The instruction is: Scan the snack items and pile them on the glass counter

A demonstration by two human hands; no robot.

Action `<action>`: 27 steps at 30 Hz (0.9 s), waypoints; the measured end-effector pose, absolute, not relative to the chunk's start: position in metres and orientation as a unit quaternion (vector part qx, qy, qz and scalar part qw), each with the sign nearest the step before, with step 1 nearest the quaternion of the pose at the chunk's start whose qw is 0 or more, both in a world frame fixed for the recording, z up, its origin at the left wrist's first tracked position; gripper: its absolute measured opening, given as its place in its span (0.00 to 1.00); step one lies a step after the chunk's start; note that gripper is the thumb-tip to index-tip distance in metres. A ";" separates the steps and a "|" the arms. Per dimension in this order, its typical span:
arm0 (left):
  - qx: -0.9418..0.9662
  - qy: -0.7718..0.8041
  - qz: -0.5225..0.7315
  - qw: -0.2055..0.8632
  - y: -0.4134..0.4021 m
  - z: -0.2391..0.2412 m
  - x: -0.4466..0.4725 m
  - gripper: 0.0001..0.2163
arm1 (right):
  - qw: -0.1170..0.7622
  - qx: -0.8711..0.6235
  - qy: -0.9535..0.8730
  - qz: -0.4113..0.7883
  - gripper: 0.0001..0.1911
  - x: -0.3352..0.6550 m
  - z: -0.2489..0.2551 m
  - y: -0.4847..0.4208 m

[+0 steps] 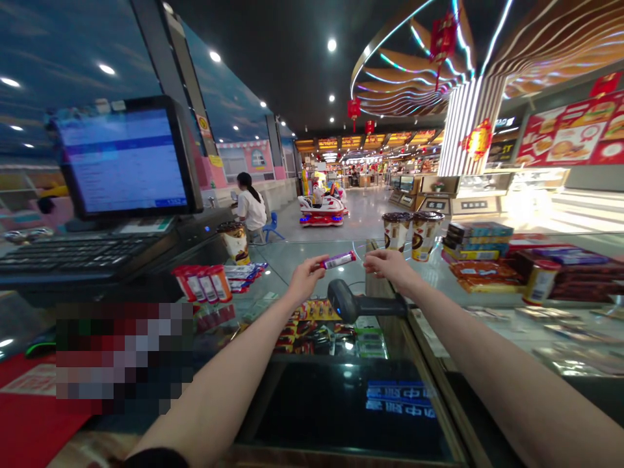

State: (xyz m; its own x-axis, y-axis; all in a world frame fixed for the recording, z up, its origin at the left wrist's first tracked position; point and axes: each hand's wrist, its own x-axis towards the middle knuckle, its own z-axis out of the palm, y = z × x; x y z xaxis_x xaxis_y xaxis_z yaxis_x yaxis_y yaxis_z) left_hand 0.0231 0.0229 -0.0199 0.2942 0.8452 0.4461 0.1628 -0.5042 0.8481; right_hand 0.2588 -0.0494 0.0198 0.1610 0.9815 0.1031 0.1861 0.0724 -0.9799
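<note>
My left hand [306, 278] pinches one end of a small candy roll [338, 260] in a red-purple wrapper with a white label. The roll points to the right, held above the glass counter. Just past its far end is my right hand [390, 268], its fingers loosely bent and apart from the roll, with nothing visible in them. A black barcode scanner [344, 301] lies on the counter below and between my hands. To the left of my left hand, several similar candy packs [207, 284] stand in a row beside blue-and-red packets [244, 276].
A monitor [124, 159] and keyboard [73, 253] stand at left. A patterned cup [234, 244] is behind the packs; two more cups [426, 237] stand beyond my right hand. Stacked boxes [478, 240] sit at right. A person [252, 208] sits beyond the counter.
</note>
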 end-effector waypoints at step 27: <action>0.704 0.367 0.491 0.358 0.021 -0.026 0.018 0.17 | 0.234 -0.483 -0.828 0.163 0.26 0.276 0.003 -0.104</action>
State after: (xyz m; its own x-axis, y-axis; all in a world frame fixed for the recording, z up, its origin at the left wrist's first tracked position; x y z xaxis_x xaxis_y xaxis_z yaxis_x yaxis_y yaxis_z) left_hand 0.0176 0.0211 -0.0258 0.2488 0.8688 0.4282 0.1660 -0.4738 0.8648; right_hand 0.2761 -0.1043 0.0034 -0.4234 0.8763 0.2301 0.7242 0.4799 -0.4952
